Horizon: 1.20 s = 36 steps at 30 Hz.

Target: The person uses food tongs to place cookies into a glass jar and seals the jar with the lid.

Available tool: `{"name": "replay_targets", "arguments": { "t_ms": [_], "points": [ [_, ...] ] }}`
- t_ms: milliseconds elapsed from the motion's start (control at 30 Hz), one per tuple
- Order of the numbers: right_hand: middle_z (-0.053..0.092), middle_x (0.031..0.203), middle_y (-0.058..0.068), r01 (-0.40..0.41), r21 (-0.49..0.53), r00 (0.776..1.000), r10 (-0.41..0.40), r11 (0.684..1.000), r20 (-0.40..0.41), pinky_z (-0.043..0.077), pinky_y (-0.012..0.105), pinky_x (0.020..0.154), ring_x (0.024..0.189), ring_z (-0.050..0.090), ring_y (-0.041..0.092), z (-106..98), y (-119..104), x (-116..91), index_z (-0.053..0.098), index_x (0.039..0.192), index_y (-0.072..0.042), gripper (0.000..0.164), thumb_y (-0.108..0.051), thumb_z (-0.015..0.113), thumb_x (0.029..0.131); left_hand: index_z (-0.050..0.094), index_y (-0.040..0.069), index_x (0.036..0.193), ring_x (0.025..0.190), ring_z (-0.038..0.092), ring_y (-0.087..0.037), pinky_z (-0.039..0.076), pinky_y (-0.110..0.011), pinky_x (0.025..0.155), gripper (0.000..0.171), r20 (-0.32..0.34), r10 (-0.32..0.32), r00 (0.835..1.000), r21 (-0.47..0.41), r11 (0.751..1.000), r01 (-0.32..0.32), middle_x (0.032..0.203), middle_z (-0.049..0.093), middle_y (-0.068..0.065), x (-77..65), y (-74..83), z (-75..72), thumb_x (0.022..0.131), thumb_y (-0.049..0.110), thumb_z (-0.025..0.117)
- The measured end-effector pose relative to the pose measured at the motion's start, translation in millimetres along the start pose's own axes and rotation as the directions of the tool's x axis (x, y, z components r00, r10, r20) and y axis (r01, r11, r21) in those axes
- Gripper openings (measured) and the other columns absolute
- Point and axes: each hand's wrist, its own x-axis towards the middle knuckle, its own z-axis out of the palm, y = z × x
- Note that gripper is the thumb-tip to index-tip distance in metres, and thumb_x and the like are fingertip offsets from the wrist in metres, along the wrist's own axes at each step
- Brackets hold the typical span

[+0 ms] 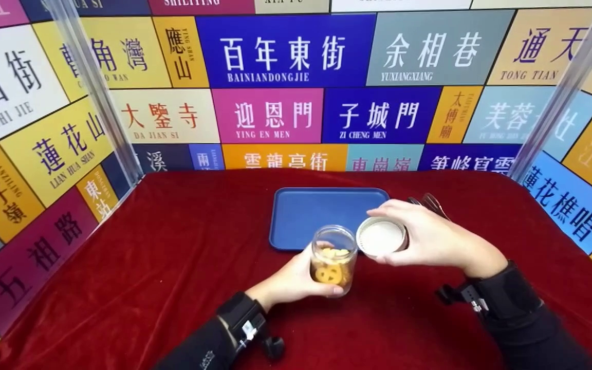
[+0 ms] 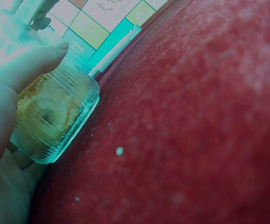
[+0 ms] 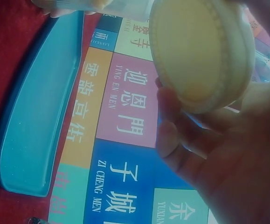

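Note:
A clear ribbed jar (image 1: 334,262) with yellow cookies (image 1: 330,274) in its lower part is gripped by my left hand (image 1: 296,277), thumb across its front. Its mouth is uncovered and faces up toward the head camera. Just right of the rim, my right hand (image 1: 424,234) holds a round pale lid (image 1: 381,238) by its edge, the inner side toward the head camera. In the right wrist view the lid (image 3: 195,56) is large, with fingers curled at its lower edge. The left wrist view shows the jar's ribbed base (image 2: 55,116) close over the cloth.
Behind the hands a blue tray (image 1: 321,205) lies on the dark red cloth (image 1: 172,241). Dark, thin-framed items (image 1: 432,203) lie beyond the right hand, partly hidden by it. Upright panels with coloured signs (image 1: 285,51) and transparent posts (image 1: 98,92) enclose the table's back and sides.

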Motion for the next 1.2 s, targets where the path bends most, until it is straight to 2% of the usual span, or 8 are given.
{"name": "replay_targets", "arguments": {
  "t_ms": [167,333,533,633,800,933,1033,1200],
  "points": [
    [0.067,0.135,0.000,-0.013,0.052,0.998,0.016,0.999,-0.060,0.056,0.041,0.097,0.118,0.063,0.016,3,-1,3,0.062,0.147,-0.011,0.079,-0.032,0.095,0.078,0.039,0.002,0.153,0.120,0.066,-0.013,0.050,-0.033,0.110,0.091,0.000,0.007,1.000,0.019,1.000,-0.007,0.132,0.067,0.005,0.3,-0.7,-0.7,0.082,0.015,0.094],
    [0.069,0.134,-0.001,-0.053,0.141,0.992,0.069,0.989,-0.110,0.051,0.028,0.103,0.117,0.064,0.015,7,-4,6,0.059,0.150,-0.013,0.086,-0.026,0.097,0.074,0.038,0.002,0.154,0.120,0.066,-0.013,0.050,-0.033,0.110,0.092,0.002,0.012,1.000,0.016,1.000,-0.012,0.132,0.068,0.004,0.7,-1.9,-0.3,0.082,0.015,0.094],
    [0.071,0.121,-0.005,-0.073,0.201,0.980,0.107,0.977,-0.167,0.053,0.029,0.086,0.100,0.063,0.015,17,-9,11,0.060,0.148,-0.019,0.083,-0.029,0.098,0.076,0.038,0.002,0.154,0.119,0.066,-0.014,0.050,-0.032,0.110,0.092,0.002,0.008,1.000,0.004,1.000,-0.008,0.131,0.068,0.004,0.3,-1.8,-0.1,0.081,0.015,0.094],
    [0.069,0.126,-0.006,-0.066,0.216,0.975,0.109,0.974,-0.191,0.052,0.031,0.084,0.098,0.061,0.018,24,-13,14,0.059,0.149,-0.018,0.085,-0.032,0.099,0.075,0.038,0.002,0.154,0.120,0.066,-0.014,0.050,-0.032,0.110,0.092,0.003,0.005,1.000,0.005,1.000,-0.005,0.132,0.068,0.004,0.0,-1.0,-0.4,0.082,0.016,0.094],
    [0.065,0.135,-0.001,-0.001,0.246,0.971,0.060,0.969,-0.233,0.050,0.033,0.092,0.108,0.060,0.022,40,-19,19,0.055,0.153,-0.013,0.088,-0.024,0.098,0.078,0.038,0.001,0.152,0.118,0.067,-0.014,0.050,-0.032,0.109,0.090,0.005,0.004,1.000,0.004,1.000,-0.004,0.131,0.068,0.003,-0.4,-0.2,-0.6,0.083,0.016,0.093],
    [0.061,0.143,0.001,0.048,0.244,0.968,0.015,0.969,-0.249,0.050,0.033,0.098,0.121,0.057,0.020,51,-26,23,0.055,0.154,-0.011,0.086,-0.025,0.097,0.080,0.038,0.009,0.154,0.120,0.066,-0.015,0.050,-0.033,0.109,0.091,0.007,0.020,1.000,0.001,1.000,-0.020,0.133,0.067,0.003,-0.4,-0.2,-0.7,0.083,0.016,0.093],
    [0.057,0.151,0.000,0.055,0.239,0.972,0.003,0.970,-0.236,0.048,0.038,0.109,0.134,0.052,0.018,59,-31,25,0.055,0.155,-0.014,0.084,-0.029,0.095,0.082,0.035,0.017,0.158,0.121,0.065,-0.014,0.049,-0.032,0.110,0.095,0.010,0.028,1.000,0.007,1.000,-0.028,0.136,0.065,0.005,-0.6,-0.2,-1.1,0.083,0.017,0.093],
    [0.054,0.153,0.000,0.039,0.242,0.977,0.014,0.969,-0.213,0.043,0.045,0.116,0.140,0.046,0.019,68,-38,26,0.055,0.155,-0.014,0.079,-0.034,0.090,0.087,0.030,0.020,0.163,0.122,0.065,-0.014,0.049,-0.032,0.110,0.102,0.009,0.036,0.999,0.009,0.999,-0.036,0.138,0.063,0.005,-0.7,-0.6,-1.6,0.083,0.017,0.093]
  ]
}}
